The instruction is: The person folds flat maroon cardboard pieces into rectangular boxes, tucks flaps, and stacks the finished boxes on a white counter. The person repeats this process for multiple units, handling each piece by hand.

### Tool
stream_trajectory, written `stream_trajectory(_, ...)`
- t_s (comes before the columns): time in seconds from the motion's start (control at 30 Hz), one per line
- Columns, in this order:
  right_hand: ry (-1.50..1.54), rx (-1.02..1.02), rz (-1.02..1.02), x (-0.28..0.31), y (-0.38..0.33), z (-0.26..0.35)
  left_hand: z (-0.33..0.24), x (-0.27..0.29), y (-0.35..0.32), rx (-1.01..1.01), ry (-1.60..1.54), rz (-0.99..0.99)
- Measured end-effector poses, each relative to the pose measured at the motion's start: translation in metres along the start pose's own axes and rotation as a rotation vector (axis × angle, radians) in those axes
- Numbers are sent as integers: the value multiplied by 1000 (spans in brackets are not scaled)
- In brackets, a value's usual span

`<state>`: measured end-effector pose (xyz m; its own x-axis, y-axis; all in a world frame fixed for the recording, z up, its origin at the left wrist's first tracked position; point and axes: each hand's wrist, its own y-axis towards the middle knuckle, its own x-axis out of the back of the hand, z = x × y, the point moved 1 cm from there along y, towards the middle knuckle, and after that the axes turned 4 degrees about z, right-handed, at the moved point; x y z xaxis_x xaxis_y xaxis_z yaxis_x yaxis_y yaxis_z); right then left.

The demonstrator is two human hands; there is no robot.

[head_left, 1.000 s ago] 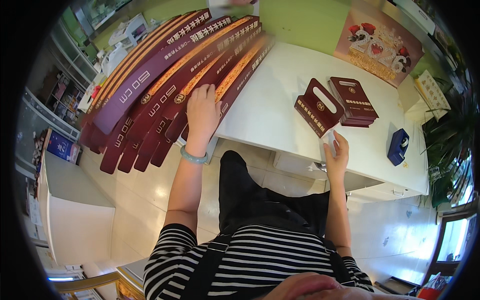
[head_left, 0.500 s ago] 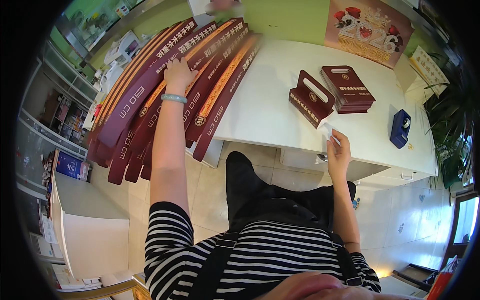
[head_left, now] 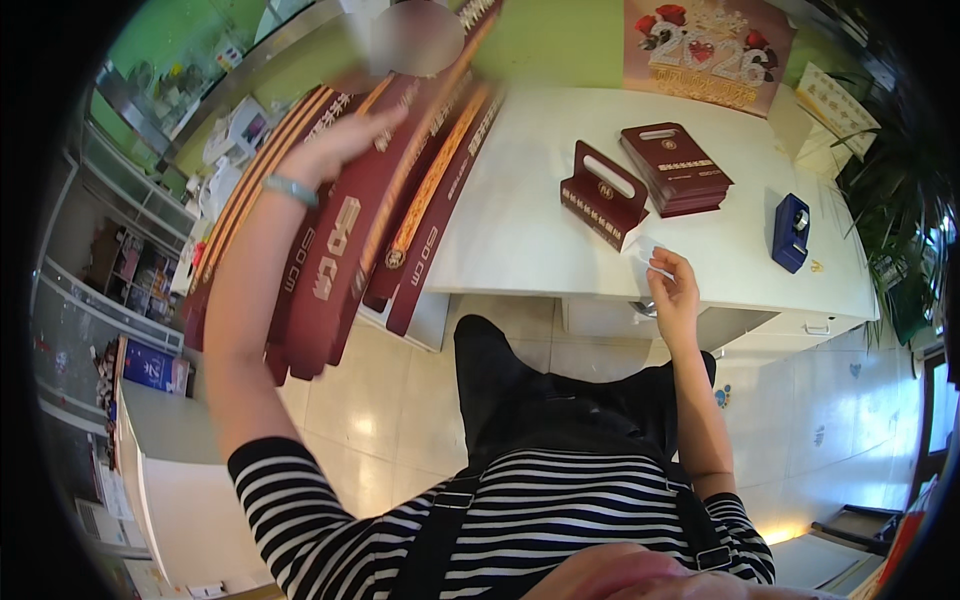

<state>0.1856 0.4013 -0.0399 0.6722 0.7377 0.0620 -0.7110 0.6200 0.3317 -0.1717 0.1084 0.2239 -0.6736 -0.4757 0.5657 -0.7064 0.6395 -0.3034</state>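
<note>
My left hand [head_left: 335,150], with a pale green bangle at the wrist, is smeared by motion. It grips the upper part of a long maroon box [head_left: 345,235], its fingers lying across the box. This box is tilted and raised over a row of similar long boxes [head_left: 440,200] with orange stripes and pale lettering. My right hand [head_left: 674,287] hovers at the table's front edge, empty, its fingers loosely bent and apart. Just beyond it stands a small maroon carton with a cut-out handle [head_left: 606,193].
A white table [head_left: 520,240] carries a stack of flat maroon handle cartons [head_left: 678,178] and a blue tape dispenser [head_left: 790,235]. A poster with roses [head_left: 700,55] is at the back wall. Leafy plants [head_left: 890,230] flank the right end. Drawers sit under the table.
My left hand has lifted a long maroon box out of the row, up toward me. My left arm has swung out to the left. My right hand stays nearly in place.
</note>
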Motion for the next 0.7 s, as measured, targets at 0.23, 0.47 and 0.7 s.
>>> stream_trajectory(0.23,3,377,221,-41,9,125,-18,-153,-54,-613,-312,14)
stream_trajectory(0.47,-141,236,361,1,26,181,-75,-276,-57,-838,-1001,317)
stream_trajectory(0.7,-138,-230,636,84,-41,130,-27,-316,-26,-638,-1187,363)
